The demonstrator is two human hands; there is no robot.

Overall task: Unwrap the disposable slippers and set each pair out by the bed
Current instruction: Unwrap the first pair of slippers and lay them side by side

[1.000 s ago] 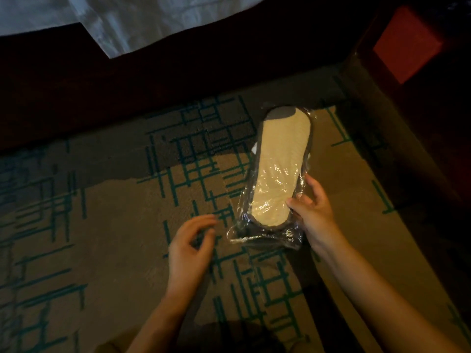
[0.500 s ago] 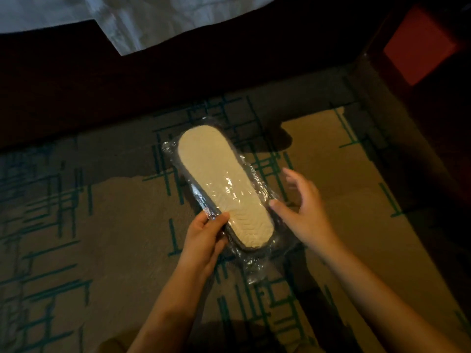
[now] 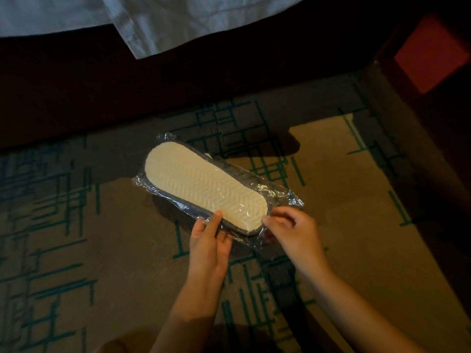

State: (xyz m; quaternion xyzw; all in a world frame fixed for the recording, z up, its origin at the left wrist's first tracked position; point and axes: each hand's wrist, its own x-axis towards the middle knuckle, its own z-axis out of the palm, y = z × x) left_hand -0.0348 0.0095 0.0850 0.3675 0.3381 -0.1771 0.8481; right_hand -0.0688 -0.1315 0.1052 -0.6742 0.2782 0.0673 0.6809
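A pair of disposable slippers in clear plastic wrap (image 3: pixel 204 187) is held just above the carpet, cream ribbed sole up, dark grey edge showing, lying diagonally from upper left to lower right. My left hand (image 3: pixel 210 240) grips the near end of the pack from the left, thumb on top of the wrap. My right hand (image 3: pixel 293 231) pinches the plastic at the near right end with its fingertips. The slippers are still sealed inside the wrap.
The carpet (image 3: pixel 356 225) is brown with teal line patterns. The dark bed base (image 3: pixel 178 80) runs across the top, with a white sheet (image 3: pixel 165 19) hanging over it. A dark wooden piece of furniture with a red panel (image 3: pixel 430 52) stands at the right.
The wrapped slippers have swung from pointing away at the right to lying diagonally toward the upper left. My left hand has taken hold of the pack, and my right hand shifted to its near end.
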